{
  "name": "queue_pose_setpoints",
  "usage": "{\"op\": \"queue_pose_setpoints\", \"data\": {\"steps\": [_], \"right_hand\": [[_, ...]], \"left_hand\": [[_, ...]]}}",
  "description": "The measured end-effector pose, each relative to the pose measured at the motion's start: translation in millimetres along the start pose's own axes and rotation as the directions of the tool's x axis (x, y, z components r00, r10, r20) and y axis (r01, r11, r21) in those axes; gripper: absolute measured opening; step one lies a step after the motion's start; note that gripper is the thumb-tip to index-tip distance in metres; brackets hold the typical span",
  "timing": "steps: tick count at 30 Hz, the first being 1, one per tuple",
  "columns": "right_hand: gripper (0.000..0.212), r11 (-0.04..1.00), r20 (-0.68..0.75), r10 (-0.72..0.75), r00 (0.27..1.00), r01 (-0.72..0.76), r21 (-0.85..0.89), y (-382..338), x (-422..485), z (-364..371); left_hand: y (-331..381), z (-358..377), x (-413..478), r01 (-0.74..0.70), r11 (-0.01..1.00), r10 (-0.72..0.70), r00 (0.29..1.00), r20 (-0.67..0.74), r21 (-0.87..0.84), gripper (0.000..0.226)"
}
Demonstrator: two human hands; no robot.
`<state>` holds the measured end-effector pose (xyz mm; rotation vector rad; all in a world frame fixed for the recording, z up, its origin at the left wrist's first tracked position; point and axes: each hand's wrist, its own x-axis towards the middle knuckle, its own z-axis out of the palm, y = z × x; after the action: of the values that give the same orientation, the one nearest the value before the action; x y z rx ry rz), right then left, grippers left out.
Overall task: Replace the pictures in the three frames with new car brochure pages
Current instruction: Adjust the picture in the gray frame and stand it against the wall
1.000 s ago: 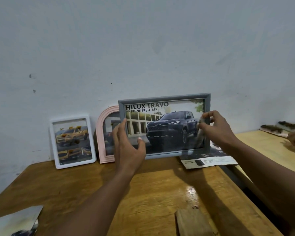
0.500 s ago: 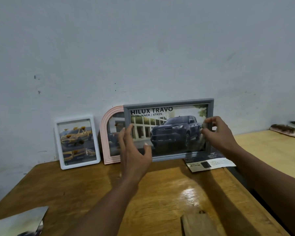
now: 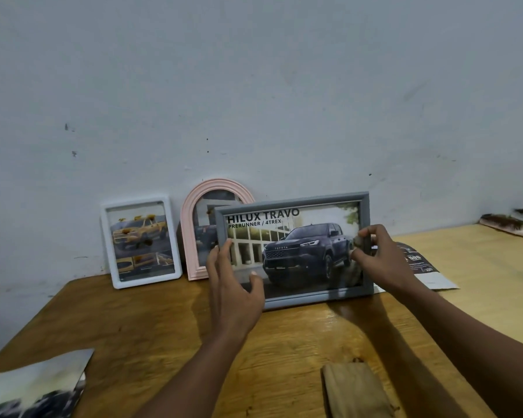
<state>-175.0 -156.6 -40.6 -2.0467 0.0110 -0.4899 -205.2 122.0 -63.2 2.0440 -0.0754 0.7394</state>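
At your far left, a loose brochure page [image 3: 37, 384] lies at the near edge of the table [image 3: 133, 327]. Against the wall [image 3: 254, 86] stands the white frame [image 3: 141, 241] with its yellow-truck page. Just beside it is the pink arched frame [image 3: 194, 224], whose lower right the grey frame [image 3: 293, 251] covers.

Your left hand [image 3: 233, 285] lies spread on the grey frame's left end, fingers nearly straight and thumb apart on the glass, bracing rather than clasping. Your right hand [image 3: 381, 260] pinches the right rail with curled fingers. The lower rail sits at the table top, but whether it bears weight cannot be told.

All 3 frames appear filled, so this looks like the closing step: setting the last one down.

- Slide the grey frame right until it clears the pink arch.
- Lean it back against the wall.
- Let go only once it settles.
- Watch the folded brochure [image 3: 426, 267] behind your right hand, because a rail resting on paper may slip.

The page reads "HILUX TRAVO", then "PRERUNNER / 4TREX", and the grille says "TOYOTA". The folded brochure shows "500", and its other print is too small to read.
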Motion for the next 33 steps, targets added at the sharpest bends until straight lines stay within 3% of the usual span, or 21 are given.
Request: {"op": "queue_pose_setpoints", "data": {"steps": [8, 19, 27, 33], "right_hand": [[0.052, 0.992, 0.026, 0.084, 0.996, -0.086, 0.091, -5, -9, 20], [0.055, 0.972, 0.130, 0.101, 0.986, -0.126, 0.196, -16, 19, 12], [0.060, 0.976, 0.124, 0.110, 0.986, -0.131, 0.174, -11, 76, -26], [0.060, 0.977, 0.017, 0.148, 0.989, -0.149, 0.150, 23, 105, -54]], "left_hand": [[-15, -18, -4, 0.041, 0.999, -0.039, 0.998, -0.054, 0.031, 0.076], [-8, -10, 17, -0.041, 0.997, 0.032, 0.992, -0.124, -0.070, 0.078], [20, 41, 51, -0.052, 0.996, 0.054, 0.998, 0.024, -0.074, 0.084], [34, 104, 68, -0.048, 0.998, 0.054, 0.985, 0.166, -0.037, 0.096]]}}
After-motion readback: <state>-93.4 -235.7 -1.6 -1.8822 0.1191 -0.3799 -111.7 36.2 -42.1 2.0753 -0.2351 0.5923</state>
